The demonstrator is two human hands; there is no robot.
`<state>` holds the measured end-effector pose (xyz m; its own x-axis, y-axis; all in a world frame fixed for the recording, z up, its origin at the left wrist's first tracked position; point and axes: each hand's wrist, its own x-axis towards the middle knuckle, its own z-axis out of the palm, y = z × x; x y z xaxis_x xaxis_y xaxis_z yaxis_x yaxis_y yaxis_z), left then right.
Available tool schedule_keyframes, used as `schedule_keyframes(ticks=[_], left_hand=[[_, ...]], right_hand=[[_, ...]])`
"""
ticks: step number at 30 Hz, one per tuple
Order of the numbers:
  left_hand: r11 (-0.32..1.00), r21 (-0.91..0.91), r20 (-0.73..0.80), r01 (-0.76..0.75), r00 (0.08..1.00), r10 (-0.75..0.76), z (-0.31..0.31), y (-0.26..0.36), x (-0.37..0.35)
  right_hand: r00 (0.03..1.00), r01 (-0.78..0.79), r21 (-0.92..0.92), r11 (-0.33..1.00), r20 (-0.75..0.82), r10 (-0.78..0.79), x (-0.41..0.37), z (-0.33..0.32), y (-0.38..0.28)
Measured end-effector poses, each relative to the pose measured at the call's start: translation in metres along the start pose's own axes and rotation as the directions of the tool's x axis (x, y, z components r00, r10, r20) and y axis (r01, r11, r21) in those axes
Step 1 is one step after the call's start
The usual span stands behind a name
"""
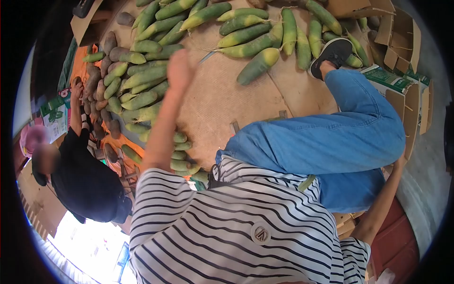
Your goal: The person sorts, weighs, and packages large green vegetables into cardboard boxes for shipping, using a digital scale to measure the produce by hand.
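Observation:
Blurred, my left hand (181, 71) is over the right edge of a pile of green radishes (144, 99), close to one radish (171, 50). Its fingers cannot be made out, nor whether they hold anything. At the far right my right hand (401, 162) is mostly hidden behind my bent knee, beside a cardboard flap (410, 118); its fingers do not show. More green radishes (248, 40) lie in rows at the top, and a single one (258, 66) lies slightly apart on the brown cardboard surface (227, 94).
Brown-red tubers (100, 90) lie left of the pile on orange cloth (124, 142). A person in black (90, 177) at the left reaches to the tubers. My shoe (333, 56) rests near the upper radishes. Open cardboard boxes (402, 40) stand at the upper right.

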<state>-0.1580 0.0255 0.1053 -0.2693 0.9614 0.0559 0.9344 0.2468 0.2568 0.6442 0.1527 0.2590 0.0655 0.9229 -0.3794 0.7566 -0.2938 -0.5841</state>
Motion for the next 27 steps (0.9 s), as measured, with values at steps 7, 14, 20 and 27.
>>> schedule_keyframes(ticks=[7, 14, 20, 27], left_hand=[[0.696, 0.712, 0.406, -0.095, 0.864, -0.298, 0.010, -0.135, -0.016], [0.956, 0.278, 0.243, -0.092, 0.970, 0.023, 0.038, -0.034, -0.009], [0.950, -0.244, -0.134, -0.193, 0.977, 0.164, -0.012, 0.124, 0.029], [0.841, 0.541, 0.550, 0.027, 0.744, -0.378, -0.010, -0.052, -0.016]], right_hand=[[0.999, -0.038, 0.086, 0.996, 0.020, 0.036, 0.004, -0.004, 0.013], [0.998, -0.049, 0.113, 0.992, 0.031, 0.045, 0.014, -0.009, 0.021], [0.996, -0.060, 0.105, 0.993, 0.065, 0.053, 0.026, -0.006, 0.018], [0.995, -0.077, 0.171, 0.982, 0.070, 0.066, 0.020, -0.005, 0.019]])
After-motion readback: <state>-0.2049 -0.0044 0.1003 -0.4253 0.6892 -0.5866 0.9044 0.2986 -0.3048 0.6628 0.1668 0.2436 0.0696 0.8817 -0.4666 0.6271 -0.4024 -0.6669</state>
